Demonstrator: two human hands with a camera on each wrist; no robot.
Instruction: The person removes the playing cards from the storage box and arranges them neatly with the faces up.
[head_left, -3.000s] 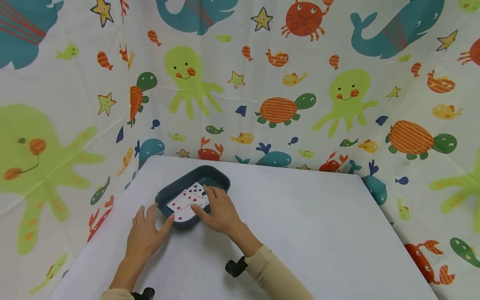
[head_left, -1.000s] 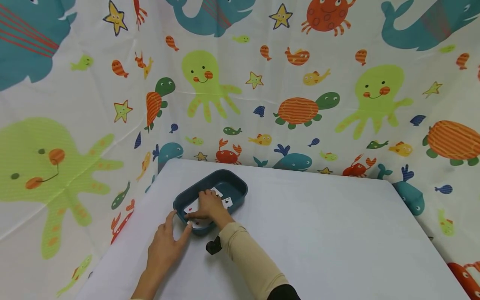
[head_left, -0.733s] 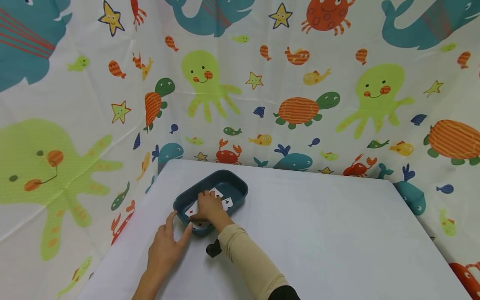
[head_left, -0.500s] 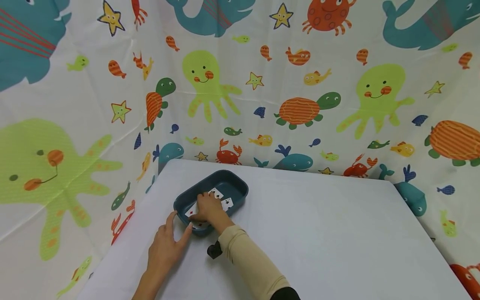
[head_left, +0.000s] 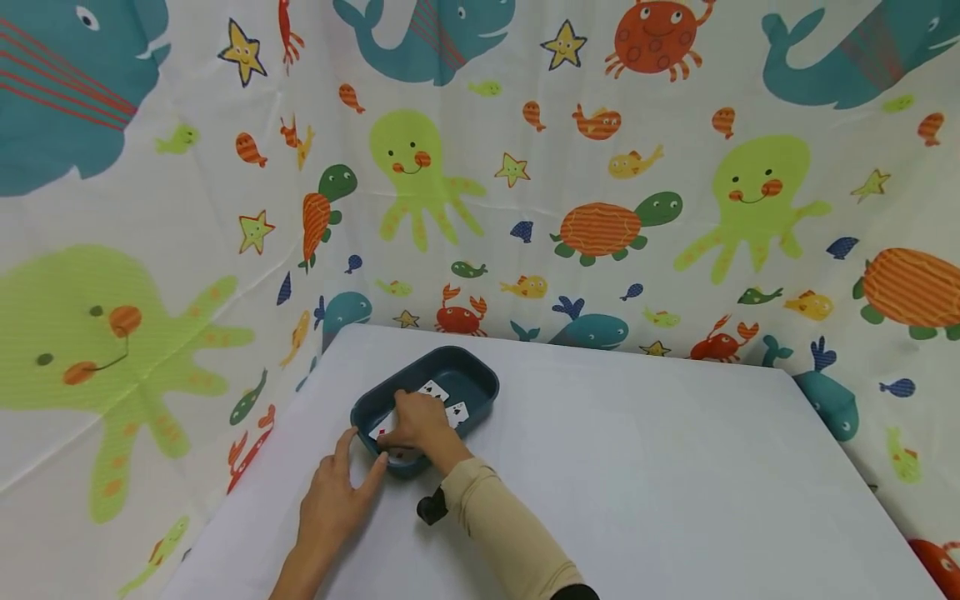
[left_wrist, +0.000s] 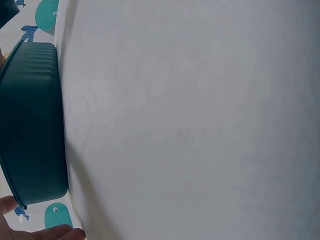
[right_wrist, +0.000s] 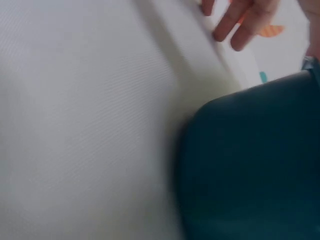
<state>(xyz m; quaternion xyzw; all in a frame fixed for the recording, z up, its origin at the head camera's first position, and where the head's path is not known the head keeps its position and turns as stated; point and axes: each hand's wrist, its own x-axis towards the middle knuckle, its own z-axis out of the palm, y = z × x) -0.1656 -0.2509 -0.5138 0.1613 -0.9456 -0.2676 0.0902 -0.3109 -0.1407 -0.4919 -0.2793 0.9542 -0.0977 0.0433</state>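
Observation:
A dark teal plastic tub (head_left: 476, 379) stands near the far left of the white table, with several playing cards (head_left: 456, 413) lying loose inside. My right hand (head_left: 422, 423) reaches down into it, fingers curled over the cards and thumb near the left end; its fingertips are hidden. Red-diamond and black-spade faces show around the hand. At the tub's near left corner, my left hand (head_left: 332, 500) rests thumb and index fingertip against the rim, the other fingers extended. The left wrist view shows the tub's outer wall (left_wrist: 32, 125) between thumb and fingers.
The white tablecloth (head_left: 637, 467) extends to the right of the tub. A sea-animal print curtain (head_left: 510, 200) hangs behind and along the left side. A black wrist device (head_left: 432, 507) juts from below the right sleeve (head_left: 506, 533).
Since three seconds ago, my right hand has gone lower into the tub, covering most cards. My left thumb and index finger have come to the rim. Lately both hands stay almost still.

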